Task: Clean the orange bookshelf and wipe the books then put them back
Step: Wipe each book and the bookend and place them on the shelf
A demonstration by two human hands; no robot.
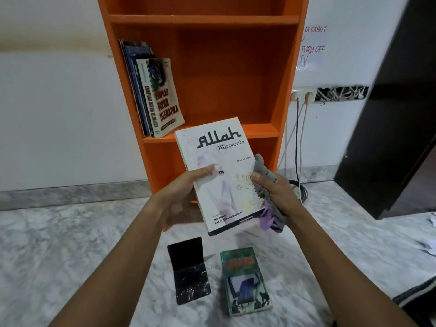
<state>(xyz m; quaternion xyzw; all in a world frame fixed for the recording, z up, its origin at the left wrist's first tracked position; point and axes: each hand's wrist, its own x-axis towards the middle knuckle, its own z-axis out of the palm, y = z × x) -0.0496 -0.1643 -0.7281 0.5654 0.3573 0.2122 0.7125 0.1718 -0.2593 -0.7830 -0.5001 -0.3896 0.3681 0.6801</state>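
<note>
Pale marbled floor [70,244] ran up to a white wall [59,114], and against that wall stood the orange bookshelf [226,74], its upper shelves bare in the part that showed. At the left end of the middle shelf a small row of books [155,95] leaned against the side panel, the outermost a white volume with a dark face on its cover. Below and in front of the shelf, the left hand [186,185] gripped a white book [224,175] along its spine edge, thumb across the front cover and fingers hidden behind it. The book was held in the air, tilted, cover toward the camera, overlapping the front edge of the shelf. On the floor beneath lay a black notebook [190,272], and just to its right a green book [245,282], the two apart from each other. At the white book's right edge a grey cloth [266,175] with a purple patch at its lower end touched the cover. The right hand [278,192] was curled round that bunched cloth, thumb resting on the book's edge. Farther right, two wall sockets [302,96] carried plugs whose cables [296,142] hung down to the floor. Above them a handwritten note [312,46] was fixed to the wall, partly hidden by the shelf's side. A dark brown panel [389,114] filled the far right; whether it was a door or a cabinet could not be told.
</note>
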